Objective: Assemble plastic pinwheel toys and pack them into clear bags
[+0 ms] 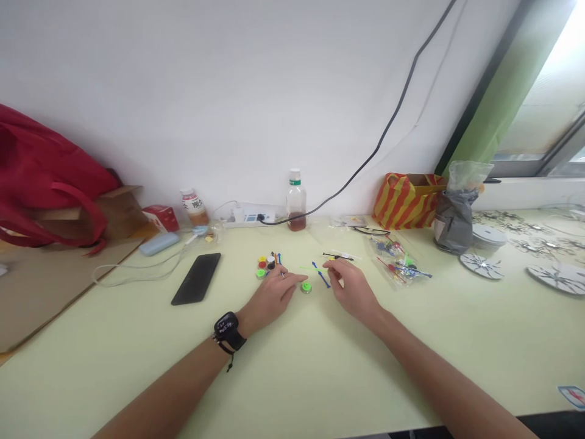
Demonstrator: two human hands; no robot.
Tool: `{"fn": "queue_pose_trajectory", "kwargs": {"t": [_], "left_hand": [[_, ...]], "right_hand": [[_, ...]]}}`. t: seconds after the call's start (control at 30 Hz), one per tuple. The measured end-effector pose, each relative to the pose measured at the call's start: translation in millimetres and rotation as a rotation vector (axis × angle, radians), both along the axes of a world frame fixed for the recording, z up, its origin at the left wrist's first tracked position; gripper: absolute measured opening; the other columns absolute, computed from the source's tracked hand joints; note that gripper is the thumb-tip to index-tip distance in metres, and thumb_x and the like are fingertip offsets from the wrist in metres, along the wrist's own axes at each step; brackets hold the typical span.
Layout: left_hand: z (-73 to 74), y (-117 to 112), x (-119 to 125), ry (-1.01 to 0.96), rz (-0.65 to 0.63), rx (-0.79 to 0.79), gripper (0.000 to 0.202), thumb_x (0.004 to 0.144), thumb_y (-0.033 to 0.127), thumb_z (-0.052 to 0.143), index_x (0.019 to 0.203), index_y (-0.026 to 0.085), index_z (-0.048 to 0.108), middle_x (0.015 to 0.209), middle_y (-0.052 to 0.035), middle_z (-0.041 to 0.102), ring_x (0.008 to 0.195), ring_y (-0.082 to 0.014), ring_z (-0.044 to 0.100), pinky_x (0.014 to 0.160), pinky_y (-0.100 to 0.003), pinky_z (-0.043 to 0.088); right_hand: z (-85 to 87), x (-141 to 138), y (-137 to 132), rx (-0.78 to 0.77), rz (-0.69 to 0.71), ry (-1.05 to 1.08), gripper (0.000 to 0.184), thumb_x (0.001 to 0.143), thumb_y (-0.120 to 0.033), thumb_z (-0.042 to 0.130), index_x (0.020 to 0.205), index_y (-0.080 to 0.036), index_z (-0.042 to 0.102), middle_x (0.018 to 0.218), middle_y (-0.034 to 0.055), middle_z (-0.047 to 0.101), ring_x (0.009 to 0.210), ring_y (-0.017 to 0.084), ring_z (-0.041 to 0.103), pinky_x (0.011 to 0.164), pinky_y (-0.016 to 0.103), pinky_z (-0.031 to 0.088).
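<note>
My left hand, with a black watch on its wrist, rests on the pale green table. Its fingertips reach toward a small green round piece, and the fingers look loosely curled. My right hand lies just right of that piece, fingers bent and pinched near a thin blue stick and a light green stick. What the right fingers hold is too small to name. A cluster of small coloured round pieces sits beside the left fingertips. A black stick lies behind the right hand.
A black phone lies to the left. A bottle, power strip and small jar stand along the wall. Clear bags of coloured sticks, a striped bag, a grey wrapped object, white discs and a red bag surround the area.
</note>
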State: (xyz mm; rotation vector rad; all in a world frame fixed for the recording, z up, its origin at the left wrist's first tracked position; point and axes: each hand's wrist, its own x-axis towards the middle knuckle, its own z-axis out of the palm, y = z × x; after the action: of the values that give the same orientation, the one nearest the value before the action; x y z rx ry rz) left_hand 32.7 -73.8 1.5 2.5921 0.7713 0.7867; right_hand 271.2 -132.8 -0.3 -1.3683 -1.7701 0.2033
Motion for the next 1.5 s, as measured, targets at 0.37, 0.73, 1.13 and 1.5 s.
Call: {"fn": "queue_pose_trajectory", "kwargs": {"t": [0.37,0.73,1.13,1.5], "left_hand": [[2.6,-12,8,-0.068,-0.102,-0.143,0.016,0.092,0.031,0.068,0.107,0.027,0.073,0.109,-0.0072,0.073,0.108,-0.027,0.064,0.098,-0.042,0.05],[1.5,-18,15,-0.478,0.015,-0.705,0.03,0.079,0.036,0.084,0.103,0.02,0.074,0.107,-0.0079,0.071,0.099,-0.0223,0.068,0.086,-0.035,0.06],[4.1,-27,17,-0.498,0.001,-0.714,0.034,0.081,0.032,0.083,0.11,0.017,0.077,0.111,-0.0096,0.077,0.103,-0.0243,0.072,0.096,-0.038,0.06],[0.9,-23,15,-0.407,-0.024,-0.572,0.03,0.09,0.032,0.074,0.115,0.018,0.077,0.107,-0.0096,0.075,0.095,-0.0207,0.07,0.089,-0.034,0.06]], "right_hand": [[11.0,-2,-1,0.008,-0.012,0.248,0.015,0.089,-0.02,0.054,0.098,-0.02,0.066,0.092,0.0076,0.069,0.074,0.02,0.062,0.068,0.033,0.051],[23.6,-13,-11,-0.315,0.419,0.661,0.016,0.086,-0.028,0.065,0.1,-0.02,0.067,0.08,0.0007,0.059,0.067,0.014,0.055,0.062,0.029,0.049],[24.2,-14,-12,-0.253,0.388,0.49,0.012,0.092,-0.031,0.064,0.098,-0.021,0.068,0.078,0.0016,0.062,0.069,0.016,0.057,0.066,0.03,0.049],[24.0,-9,-12,-0.122,0.307,0.352,0.01,0.093,-0.021,0.06,0.097,-0.021,0.069,0.09,0.0044,0.067,0.079,0.018,0.062,0.076,0.033,0.05]]}}
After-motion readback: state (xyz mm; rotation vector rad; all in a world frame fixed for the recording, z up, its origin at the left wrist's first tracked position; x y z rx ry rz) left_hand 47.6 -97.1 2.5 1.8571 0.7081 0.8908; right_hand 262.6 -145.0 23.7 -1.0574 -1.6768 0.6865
